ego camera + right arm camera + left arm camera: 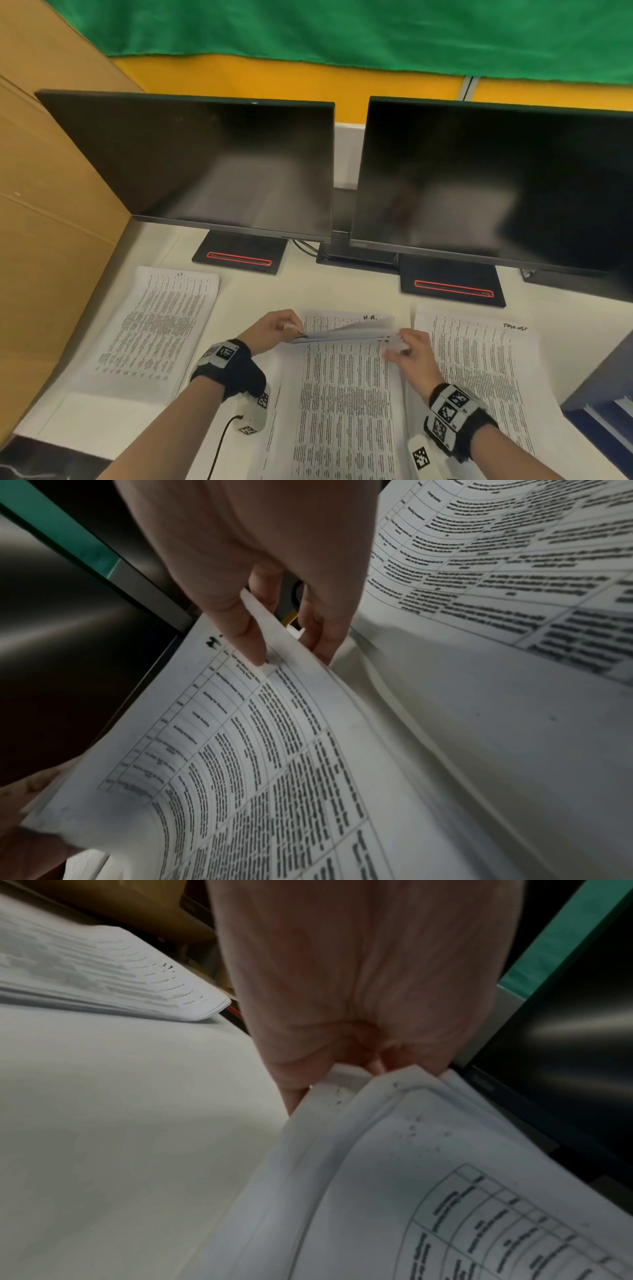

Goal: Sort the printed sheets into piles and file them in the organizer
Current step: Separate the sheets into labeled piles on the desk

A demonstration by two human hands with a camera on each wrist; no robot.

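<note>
We judge the sorting nearly done and filing not begun: our left hand [270, 329] and right hand [409, 353] pinch the middle pile [346, 394]'s far edge, flanked by two more piles on the tabletop [301, 284].

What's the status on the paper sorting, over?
Left hand and right hand pinch lifted sheets over middle pile. Nothing in the way.
</note>
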